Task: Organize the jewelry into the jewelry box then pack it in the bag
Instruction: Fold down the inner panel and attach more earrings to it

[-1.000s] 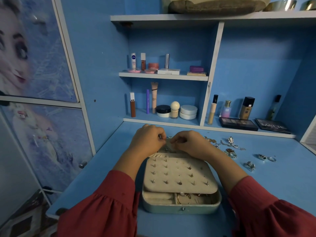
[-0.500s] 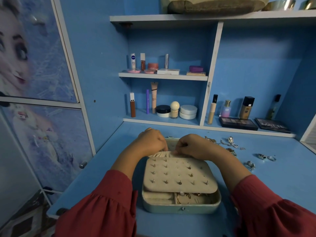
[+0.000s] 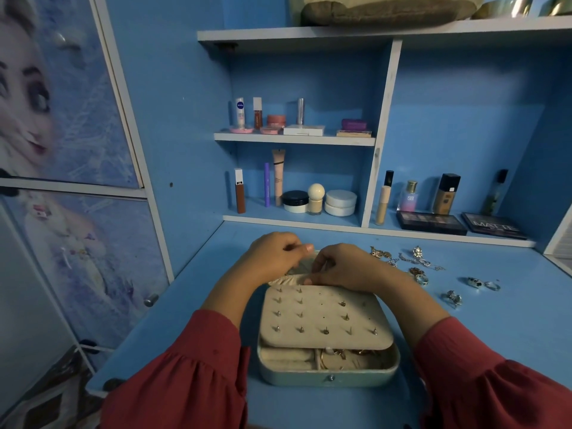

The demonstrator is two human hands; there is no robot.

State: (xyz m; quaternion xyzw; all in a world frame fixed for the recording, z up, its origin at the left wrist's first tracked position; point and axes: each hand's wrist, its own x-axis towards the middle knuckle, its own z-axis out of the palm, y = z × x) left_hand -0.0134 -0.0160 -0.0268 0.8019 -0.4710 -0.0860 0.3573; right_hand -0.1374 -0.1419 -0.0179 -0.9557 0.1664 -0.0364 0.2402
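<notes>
An open jewelry box (image 3: 328, 371) sits near the front edge of a blue surface (image 3: 495, 335), its cream earring panel (image 3: 323, 317) studded with posts and folded down over the tray, where gold hoops (image 3: 334, 357) show in a front compartment. Both hands meet at the far edge of the panel. The left hand (image 3: 272, 258) has its fingers curled, thumb and forefinger pressed together in a pinching grip; what they hold is too small to tell. The right hand (image 3: 346, 267) curls its fingers down onto the cream pouch edge behind the panel. Loose rings and chains (image 3: 418, 264) lie scattered on the surface to the right, apart from the box. Cosmetics (image 3: 309, 199) line the shelves behind. Red sleeves (image 3: 185, 382) frame the foreground.
</notes>
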